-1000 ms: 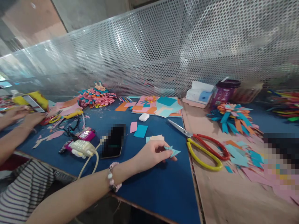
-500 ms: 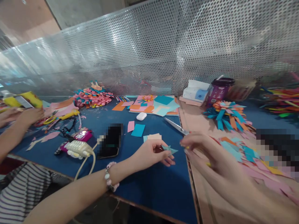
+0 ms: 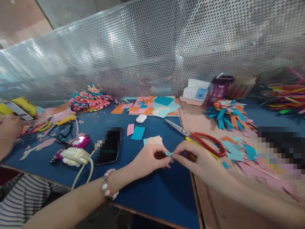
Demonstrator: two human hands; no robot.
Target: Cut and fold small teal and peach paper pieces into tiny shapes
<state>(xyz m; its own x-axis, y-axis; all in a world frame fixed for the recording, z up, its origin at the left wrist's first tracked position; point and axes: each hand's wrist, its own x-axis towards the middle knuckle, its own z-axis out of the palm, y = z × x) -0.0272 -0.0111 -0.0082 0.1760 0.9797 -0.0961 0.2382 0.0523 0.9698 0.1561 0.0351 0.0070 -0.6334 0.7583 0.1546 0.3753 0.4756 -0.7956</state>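
My left hand (image 3: 149,159) and my right hand (image 3: 199,160) meet over the blue table (image 3: 154,194), both pinching a small light-blue paper piece (image 3: 169,154) between their fingertips. A beaded bracelet (image 3: 107,189) is on my left wrist. Just behind the hands lies a peach paper square (image 3: 154,140) on a light-blue one. Red-and-yellow-handled scissors (image 3: 205,141) lie right behind my right hand, blades pointing to the back left.
A phone (image 3: 109,147), a blue paper rectangle (image 3: 137,133), a white earbud case (image 3: 141,118) and a cream device with a cable (image 3: 76,155) lie to the left. Paper stacks (image 3: 157,106), paper flowers (image 3: 226,114) and scraps (image 3: 240,152) surround. Another person's hand (image 3: 8,130) works far left. A perforated metal screen (image 3: 152,47) stands behind.
My right hand came in from the right and joined my left hand on the light-blue paper piece. The camera shifted slightly.
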